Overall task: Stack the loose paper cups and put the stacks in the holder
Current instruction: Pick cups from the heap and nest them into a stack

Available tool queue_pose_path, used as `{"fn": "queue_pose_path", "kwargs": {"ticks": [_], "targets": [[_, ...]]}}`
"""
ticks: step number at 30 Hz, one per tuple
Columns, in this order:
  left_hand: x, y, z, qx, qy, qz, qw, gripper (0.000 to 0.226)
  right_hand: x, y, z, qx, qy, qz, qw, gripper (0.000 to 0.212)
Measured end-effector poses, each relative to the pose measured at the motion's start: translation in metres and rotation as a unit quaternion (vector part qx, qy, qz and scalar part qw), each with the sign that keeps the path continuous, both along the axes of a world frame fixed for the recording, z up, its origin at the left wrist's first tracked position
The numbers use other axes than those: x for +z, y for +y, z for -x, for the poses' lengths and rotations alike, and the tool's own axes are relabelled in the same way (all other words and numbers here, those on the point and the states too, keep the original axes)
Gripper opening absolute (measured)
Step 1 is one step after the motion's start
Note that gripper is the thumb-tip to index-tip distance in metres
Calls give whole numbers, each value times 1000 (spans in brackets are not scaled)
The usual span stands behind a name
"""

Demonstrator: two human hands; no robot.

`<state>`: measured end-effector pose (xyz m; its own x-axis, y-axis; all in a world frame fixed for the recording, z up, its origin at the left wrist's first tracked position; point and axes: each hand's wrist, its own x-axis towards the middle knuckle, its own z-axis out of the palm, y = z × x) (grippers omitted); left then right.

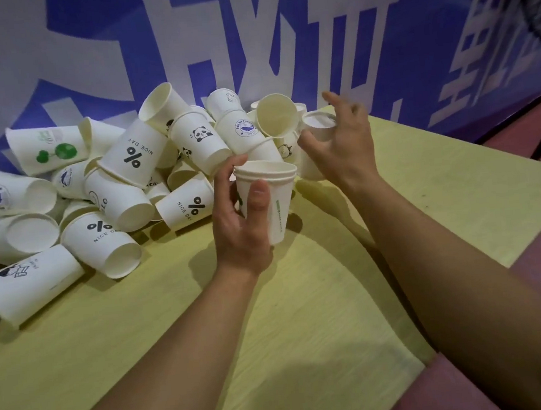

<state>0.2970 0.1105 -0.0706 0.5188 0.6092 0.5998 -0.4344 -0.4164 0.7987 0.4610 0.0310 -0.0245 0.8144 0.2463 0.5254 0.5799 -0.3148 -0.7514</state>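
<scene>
The yellow table (pixel 308 333) fills the lower and middle frame, backed by a blue wall with white lettering (pixel 245 25) across the top. No holder is visible in this view.

The pile of loose paper cups (pixel 122 186) occupies the left and centre of the frame, against the wall. Most lie on their sides, printed with percent signs, pandas and green balloons.

My left hand (pixel 241 221), at centre frame, grips a short stack of cups (pixel 270 201) upright, mouth up, thumb across the front wall and fingers curled behind. At least two nested rims show at the top.

My right hand (pixel 339 142), at upper right of centre, has its fingers curled around a single cup (pixel 319 125) at the pile's right edge, bottom end facing me. I cannot tell how firm the grasp is; the hand is blurred.

Step in hand, as I judge it: collecting one more cup for the stack.

Next move requires:
1. Lift the single cup clear of its neighbours.
2. Turn it mouth up.
3. Align its base over the stack's top rim and press it in.
</scene>
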Motion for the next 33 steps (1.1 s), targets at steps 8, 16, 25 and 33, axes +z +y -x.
{"fn": "queue_pose_path", "kwargs": {"ticks": [8,16,25,33], "targets": [[6,-4,5,-36,44,-1,998,74,2,-4,37,168,-9,-157,973,47],[8,-4,5,-41,41,4,998,82,4,-1,44,271,26,-185,944,28],[2,1,0,-8,36,24,999,72,1,0,52,303,31,-114,946,58],[4,4,-1,40,3,60,997,60,-8,5,46,262,-3,-104,959,22]]}}
